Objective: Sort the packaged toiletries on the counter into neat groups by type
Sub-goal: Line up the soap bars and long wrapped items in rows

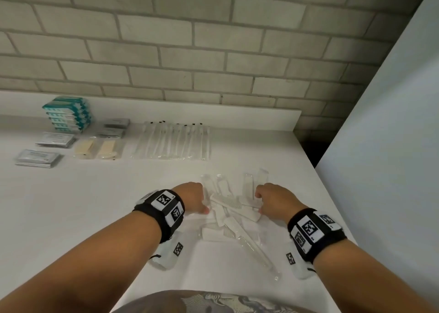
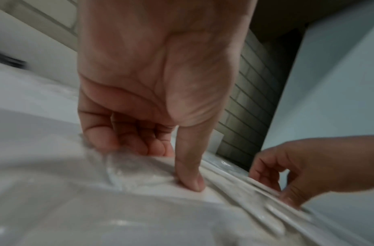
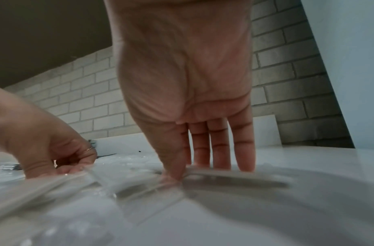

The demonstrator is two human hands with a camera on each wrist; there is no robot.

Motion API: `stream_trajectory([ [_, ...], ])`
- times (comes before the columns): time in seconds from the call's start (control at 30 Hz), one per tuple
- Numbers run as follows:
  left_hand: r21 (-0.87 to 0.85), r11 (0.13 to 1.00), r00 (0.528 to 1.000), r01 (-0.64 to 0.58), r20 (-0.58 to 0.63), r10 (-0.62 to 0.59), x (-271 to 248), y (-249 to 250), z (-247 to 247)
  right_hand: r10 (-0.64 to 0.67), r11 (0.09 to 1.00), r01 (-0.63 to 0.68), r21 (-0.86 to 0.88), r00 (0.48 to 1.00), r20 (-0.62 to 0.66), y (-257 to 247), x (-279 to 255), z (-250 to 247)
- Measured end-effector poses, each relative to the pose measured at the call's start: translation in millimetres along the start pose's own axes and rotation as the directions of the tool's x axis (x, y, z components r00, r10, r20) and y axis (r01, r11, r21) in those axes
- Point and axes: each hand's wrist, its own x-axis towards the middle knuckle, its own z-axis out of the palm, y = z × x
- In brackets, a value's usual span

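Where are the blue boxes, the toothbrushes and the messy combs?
blue boxes (image 1: 67, 114), head view, front of the stack.
toothbrushes (image 1: 172, 141), head view, middle of the row.
combs (image 1: 229, 201), head view, top comb's spine.

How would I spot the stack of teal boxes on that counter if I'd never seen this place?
Start at the white counter below the grey brick wall and follow it to its far left corner by the raised ledge. There sits the stack of teal boxes, behind the flat grey sachets. It is the only coloured item; everything nearby is white, grey, cream or clear.
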Motion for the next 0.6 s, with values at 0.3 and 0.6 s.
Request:
stream_trajectory([
  [0.3, -0.035, 0.999, 0.999, 0.035, -0.008, -0.035, -15.9, -4.0, -0.8, 0.017, 0.892, 0.01, 0.452, 0.998, -0.056, -29.3, -6.7, -11.2],
  [0.6, -0.229, 0.96, 0.986, 0.16, -0.011, -0.166, -10.8, -21.2, -2.3, -0.091, 0.97, 0.054, 0.238, 0.985, 0.148, -48.8, 10.8, 4.7],
])
